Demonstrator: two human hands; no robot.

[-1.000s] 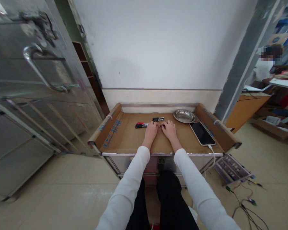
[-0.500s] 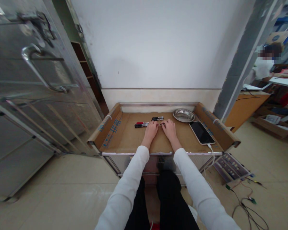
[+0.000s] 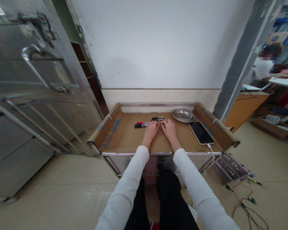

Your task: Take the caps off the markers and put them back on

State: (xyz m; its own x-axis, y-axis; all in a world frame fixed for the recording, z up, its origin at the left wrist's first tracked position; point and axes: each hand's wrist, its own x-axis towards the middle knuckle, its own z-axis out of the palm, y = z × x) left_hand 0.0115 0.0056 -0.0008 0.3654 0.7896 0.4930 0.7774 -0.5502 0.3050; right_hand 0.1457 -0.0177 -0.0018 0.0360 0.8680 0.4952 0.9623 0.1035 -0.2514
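My left hand (image 3: pixel 151 129) and my right hand (image 3: pixel 169 128) are close together over the cardboard-lined tabletop (image 3: pixel 129 140), fingers curled in. A thin dark piece of a marker (image 3: pixel 161 124) shows between the fingertips; both hands are closed on it, and most of it is hidden. Beside my left hand lie a red marker (image 3: pixel 139 123) and, just in front of it, black marker pens (image 3: pixel 140 126), partly covered by that hand. More black markers (image 3: pixel 157 118) lie behind the gap between my hands.
A round steel dish (image 3: pixel 183 115) sits at the back right. In front of it lies a phone (image 3: pixel 201 133) with a white cable (image 3: pixel 212 151) over the table's front edge. Folded cardboard sides (image 3: pixel 217 126) rise at both ends. A wall (image 3: pixel 158 48) stands behind; a person (image 3: pixel 264 65) is far right.
My hands stay in nearly the same place, with only a slight shift of the fingers around the dark piece. The markers, dish and phone have not moved.
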